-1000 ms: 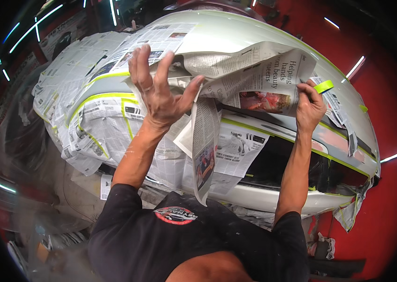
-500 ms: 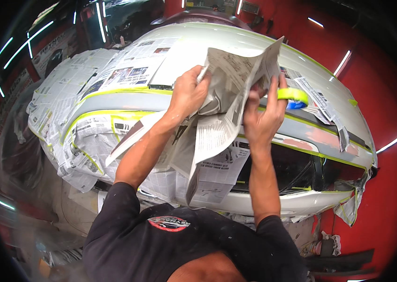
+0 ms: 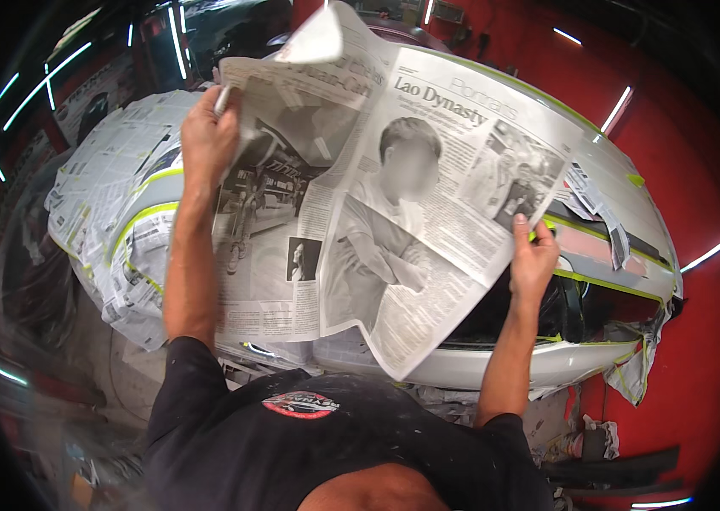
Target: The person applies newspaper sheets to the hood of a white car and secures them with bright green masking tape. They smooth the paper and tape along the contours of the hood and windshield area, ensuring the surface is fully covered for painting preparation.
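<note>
A big sheet of newspaper (image 3: 441, 247) is spread wide in front of me, held up between both hands over the car. My left hand (image 3: 209, 140) is closed on its upper left edge, and a small pale slim object shows at its fingers, too small to name. My right hand (image 3: 535, 260) pinches the right edge lower down. By its fingers peeks a yellow-green roll of masking tape (image 3: 550, 225), mostly hidden. Creases run through the paper, and its top edge flops over. Behind it the white car (image 3: 585, 353) is largely covered from sight.
Newspaper masking (image 3: 113, 162) taped with yellow-green strips covers the car's left end. Loose paper strips (image 3: 602, 213) lie on the right side near pinkish-grey filler patches (image 3: 585, 247). A dark side window (image 3: 611, 315) sits below. A red wall (image 3: 692, 204) stands at the right.
The newspaper has gone from bunched and folded to opened out. My left hand has moved left and slightly up; my right hand has moved right and down. The tape roll is now mostly hidden.
</note>
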Demonstrator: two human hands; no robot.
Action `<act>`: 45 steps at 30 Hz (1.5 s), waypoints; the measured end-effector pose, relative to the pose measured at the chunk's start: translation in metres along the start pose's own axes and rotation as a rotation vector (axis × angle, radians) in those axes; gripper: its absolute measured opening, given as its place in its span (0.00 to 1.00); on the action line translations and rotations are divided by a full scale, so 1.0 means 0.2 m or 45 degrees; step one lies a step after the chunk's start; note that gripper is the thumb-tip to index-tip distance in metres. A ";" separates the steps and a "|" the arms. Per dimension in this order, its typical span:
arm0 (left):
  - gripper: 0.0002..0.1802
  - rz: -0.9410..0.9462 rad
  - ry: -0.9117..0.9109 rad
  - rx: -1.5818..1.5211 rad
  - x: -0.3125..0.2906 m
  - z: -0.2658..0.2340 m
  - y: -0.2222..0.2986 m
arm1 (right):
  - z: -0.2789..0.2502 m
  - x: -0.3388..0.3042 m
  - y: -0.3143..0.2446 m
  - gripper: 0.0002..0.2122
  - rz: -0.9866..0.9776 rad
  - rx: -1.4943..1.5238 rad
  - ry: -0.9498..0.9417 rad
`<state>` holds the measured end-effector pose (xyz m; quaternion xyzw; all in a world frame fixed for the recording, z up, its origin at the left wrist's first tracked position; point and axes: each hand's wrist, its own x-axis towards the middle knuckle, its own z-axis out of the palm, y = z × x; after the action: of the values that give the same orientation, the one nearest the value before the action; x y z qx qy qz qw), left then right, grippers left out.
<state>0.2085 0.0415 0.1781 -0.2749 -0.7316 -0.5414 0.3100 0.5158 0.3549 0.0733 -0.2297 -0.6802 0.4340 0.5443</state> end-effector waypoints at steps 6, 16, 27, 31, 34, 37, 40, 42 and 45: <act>0.26 -0.228 -0.400 0.506 0.07 -0.04 -0.63 | -0.30 0.38 0.43 0.13 -0.035 -0.217 0.017; 0.28 -0.518 -0.305 0.564 -0.26 0.13 -1.16 | -0.65 0.92 0.86 0.14 0.072 0.247 0.308; 0.26 -0.660 -0.281 0.228 -0.34 0.13 -1.20 | -0.26 1.25 0.34 0.28 0.333 0.116 1.370; 0.25 -0.859 -0.357 0.079 -0.28 0.12 -1.23 | -0.21 1.39 0.41 0.35 0.546 0.103 1.531; 0.25 -0.958 -0.377 0.102 -0.30 0.14 -1.18 | -0.21 1.56 0.51 0.33 0.657 0.073 1.641; 0.25 -0.904 -0.320 -0.011 -0.31 0.17 -1.36 | -0.15 1.78 0.61 0.26 0.526 0.145 1.690; 0.24 -0.932 -0.229 -0.149 -0.28 0.23 -1.30 | -0.18 1.97 0.67 0.21 0.601 -0.166 1.429; 0.23 -1.006 -0.187 -0.268 -0.32 0.19 -1.35 | -0.08 1.84 0.62 0.17 0.572 -0.178 1.029; 0.20 -1.108 -0.103 -0.386 -0.34 0.26 -1.35 | -0.26 1.75 0.71 0.27 0.541 -0.286 0.563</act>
<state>0.0459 0.0159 -0.0529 -0.0056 -0.7029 -0.7110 -0.0187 0.4371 0.7202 0.1454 -0.5139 -0.5261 0.3996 0.5472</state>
